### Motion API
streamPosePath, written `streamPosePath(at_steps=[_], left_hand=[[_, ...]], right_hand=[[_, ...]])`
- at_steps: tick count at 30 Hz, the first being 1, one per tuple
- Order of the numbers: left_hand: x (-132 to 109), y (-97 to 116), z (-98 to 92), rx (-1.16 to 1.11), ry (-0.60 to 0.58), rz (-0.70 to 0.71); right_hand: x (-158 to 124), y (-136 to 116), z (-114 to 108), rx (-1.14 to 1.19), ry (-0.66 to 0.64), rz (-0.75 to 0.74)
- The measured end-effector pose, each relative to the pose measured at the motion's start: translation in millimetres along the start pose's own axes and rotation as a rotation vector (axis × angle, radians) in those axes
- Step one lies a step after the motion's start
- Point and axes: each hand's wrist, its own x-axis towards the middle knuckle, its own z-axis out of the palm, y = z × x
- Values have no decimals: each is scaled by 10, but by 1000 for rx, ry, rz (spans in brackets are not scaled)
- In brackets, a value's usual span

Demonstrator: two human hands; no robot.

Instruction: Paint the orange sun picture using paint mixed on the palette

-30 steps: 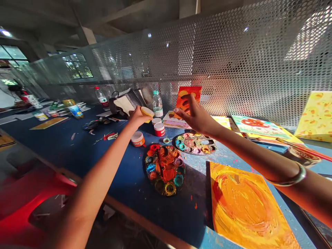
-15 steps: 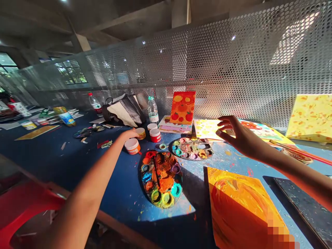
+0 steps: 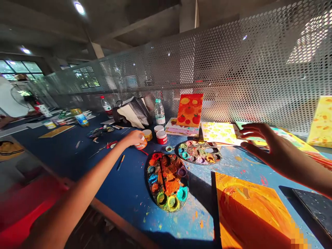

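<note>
My left hand (image 3: 132, 138) reaches across the blue table (image 3: 85, 162), and its fingers close over a small orange paint jar (image 3: 141, 145). Just behind it stand a yellow jar (image 3: 148, 134), a red jar (image 3: 162, 137) and a white-lidded jar (image 3: 158, 128). My right hand (image 3: 269, 150) hovers above the table at the right with its fingers curved, apart and holding nothing. It is over the edge of flat paintings (image 3: 220, 133). A round palette (image 3: 167, 181) thick with orange paint lies between my arms. A second palette (image 3: 199, 152) lies behind it.
A large orange painting (image 3: 246, 211) lies at the front right. A small orange canvas (image 3: 190, 110) leans on the perforated metal screen (image 3: 233, 69), beside a water bottle (image 3: 160, 112) and a dark bag (image 3: 133, 112). A red stool (image 3: 23, 211) stands at the left.
My left hand set the yellow jar down on the table and moved onto the orange jar. My right hand drew away from the small canvas and moved right and lower.
</note>
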Motion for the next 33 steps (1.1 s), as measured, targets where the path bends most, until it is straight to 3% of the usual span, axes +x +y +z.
streamPosePath(at_steps=[5, 12, 16, 19, 24, 28, 33], left_hand=[[359, 111, -208, 92, 90, 39], [667, 219, 134, 161, 184, 129], [574, 238, 265, 189, 296, 178], [410, 402, 367, 204, 355, 259], [159, 769, 690, 228, 245, 448], [93, 867, 874, 237, 216, 400], [111, 881, 886, 183, 220, 289]], right_hand=[[-57, -44, -14, -61, 6, -58], [-123, -47, 87, -139, -10, -88], [-133, -33, 137, -117, -33, -59], [-149, -3, 193, -97, -51, -34], [-168, 14, 284, -89, -82, -94], [-185, 7, 286, -98, -80, -126], [-216, 54, 251, -106, -50, -128]])
